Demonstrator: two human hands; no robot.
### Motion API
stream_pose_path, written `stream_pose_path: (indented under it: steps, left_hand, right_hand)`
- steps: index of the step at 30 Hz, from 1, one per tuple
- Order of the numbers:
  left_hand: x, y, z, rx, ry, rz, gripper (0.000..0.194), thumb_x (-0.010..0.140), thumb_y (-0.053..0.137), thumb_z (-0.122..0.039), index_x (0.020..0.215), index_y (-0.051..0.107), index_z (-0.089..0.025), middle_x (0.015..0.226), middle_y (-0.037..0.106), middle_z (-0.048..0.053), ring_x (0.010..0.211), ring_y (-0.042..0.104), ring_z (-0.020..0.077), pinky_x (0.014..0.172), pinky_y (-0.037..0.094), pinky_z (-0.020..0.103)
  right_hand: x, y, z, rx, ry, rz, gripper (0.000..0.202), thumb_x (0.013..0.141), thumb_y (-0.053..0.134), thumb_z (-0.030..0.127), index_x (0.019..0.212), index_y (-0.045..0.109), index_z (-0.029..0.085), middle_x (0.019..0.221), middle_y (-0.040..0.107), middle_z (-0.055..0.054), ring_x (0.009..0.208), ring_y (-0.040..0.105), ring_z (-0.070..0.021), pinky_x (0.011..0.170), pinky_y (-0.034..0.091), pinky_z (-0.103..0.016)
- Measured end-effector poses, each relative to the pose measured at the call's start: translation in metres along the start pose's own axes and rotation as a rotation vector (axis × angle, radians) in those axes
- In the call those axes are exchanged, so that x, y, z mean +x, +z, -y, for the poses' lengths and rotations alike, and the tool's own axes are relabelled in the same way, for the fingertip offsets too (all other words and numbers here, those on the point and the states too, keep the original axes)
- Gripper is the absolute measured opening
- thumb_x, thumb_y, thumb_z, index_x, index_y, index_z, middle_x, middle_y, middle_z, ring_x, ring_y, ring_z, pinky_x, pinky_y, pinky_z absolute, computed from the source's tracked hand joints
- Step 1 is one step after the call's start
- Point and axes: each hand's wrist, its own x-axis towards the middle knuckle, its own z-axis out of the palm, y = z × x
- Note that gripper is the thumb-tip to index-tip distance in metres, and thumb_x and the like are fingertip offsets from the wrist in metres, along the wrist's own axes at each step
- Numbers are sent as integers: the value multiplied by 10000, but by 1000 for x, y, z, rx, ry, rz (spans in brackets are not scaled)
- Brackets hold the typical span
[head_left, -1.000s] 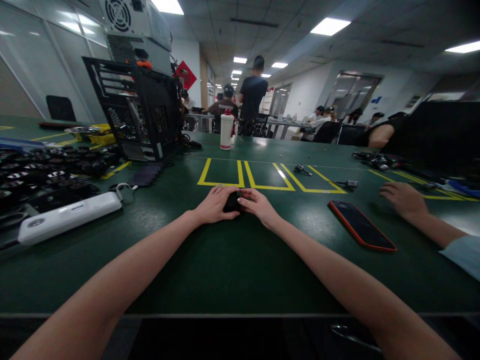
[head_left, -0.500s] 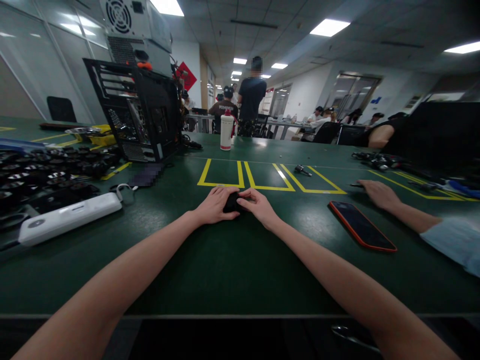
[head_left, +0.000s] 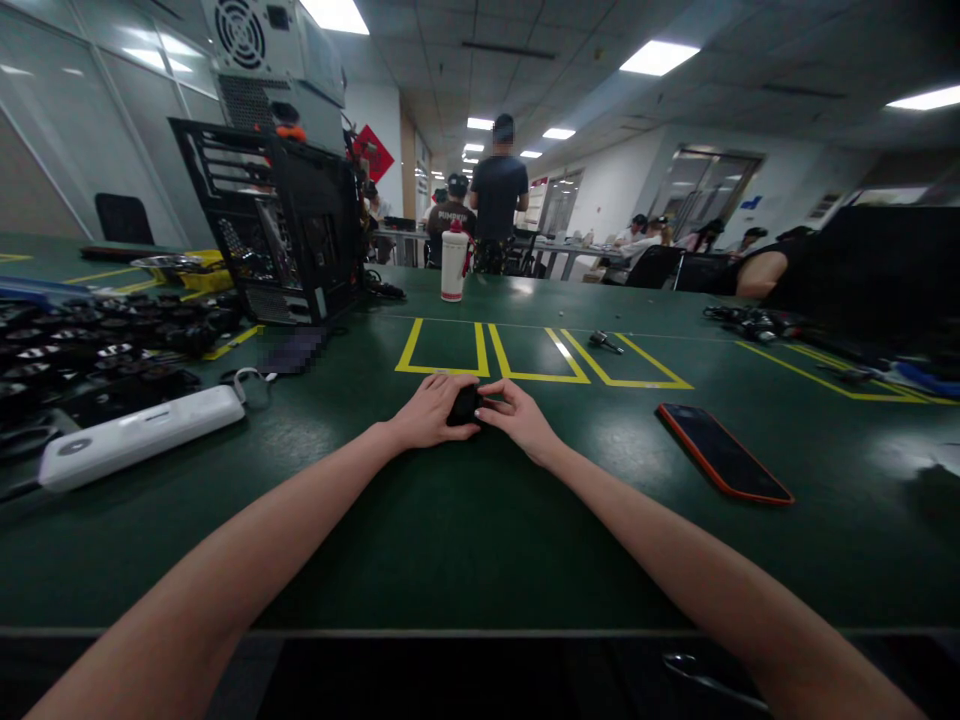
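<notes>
A small black object [head_left: 464, 404], its kind too dark to make out, rests on the green table just in front of the yellow tape. My left hand [head_left: 433, 410] is wrapped around its left side, thumb on the near edge and fingers over the far edge. At its right side, the thumb and fingertips of my right hand [head_left: 517, 420] close in a pinch on the edge. Part of the object is hidden by my fingers.
An orange-edged phone [head_left: 724, 452] lies right. Yellow tape outlines [head_left: 536, 377] stand ahead, one holding a small dark metallic part [head_left: 605, 342]. Left are a white power strip [head_left: 142, 436], black parts [head_left: 112, 345] and an open computer case [head_left: 292, 230]. A white bottle [head_left: 453, 262] stands behind.
The co-worker's hand and light-blue sleeve at the right have left the table. My hands have barely moved, with my right fingertips shifting slightly at the black object. A standing person behind has turned.
</notes>
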Motion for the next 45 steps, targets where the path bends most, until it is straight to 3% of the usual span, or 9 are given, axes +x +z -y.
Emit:
stream_pose_path:
  steps: [6,11,18,24,29,34,41,45]
  left_hand:
    - [0,1,-1,0,-16,5,634,693,556,-431,1213,277,-202,1159,466,79,1081,420,244,963,252,410]
    - [1,0,-2,-10,-16,6,616,693,560,-419,1204,286,-210,1157,468,74,1090,416,240,969,244,408]
    - [1,-1,-2,-21,-18,16,609,707,543,-422,1211,274,-211,1188,449,81,1106,408,248,971,240,427]
    - [0,-2,-2,-28,-20,17,621,698,554,-423,1214,281,-209,1190,449,82,1112,407,250,974,243,427]
    - [1,0,-1,-12,-16,4,636,690,560,-427,1210,279,-192,1171,462,86,1103,412,246,975,243,418]
    - [1,0,-2,-13,-16,6,618,697,554,-414,1208,275,-207,1178,460,80,1100,414,246,969,245,420]
    - [1,-1,-3,-18,-34,17,634,692,558,-428,1216,278,-207,1186,455,87,1105,412,254,965,251,429]
    - [1,-1,-2,-21,-40,18,641,681,570,-419,1214,282,-209,1190,453,88,1104,414,257,960,257,436]
  right_hand:
    - [3,1,-1,-8,61,-92,390,642,642,234,990,468,212,957,559,-25,913,565,-147,886,411,-368]
    - [5,-2,-1,-35,95,-17,378,628,652,232,975,514,172,1019,557,-57,958,547,-164,915,387,-368]
    - [1,-3,1,79,75,45,401,546,698,152,887,494,205,984,532,0,940,543,-141,907,393,-341]
    - [2,-1,2,71,28,-23,194,640,640,214,797,531,182,935,552,-8,928,541,-129,920,376,-323]
    - [5,0,1,60,89,-67,386,614,660,202,963,493,200,969,561,-25,926,558,-143,909,388,-358]
    - [1,-3,2,5,75,1,368,602,666,200,939,519,185,1009,556,-30,973,534,-148,942,366,-352]
    - [1,-2,3,-12,124,-62,248,665,608,320,868,538,196,934,546,-15,844,546,-132,795,458,-334]
    - [5,-1,4,-8,165,-98,324,635,636,318,914,533,191,941,551,-27,856,546,-146,769,465,-332]
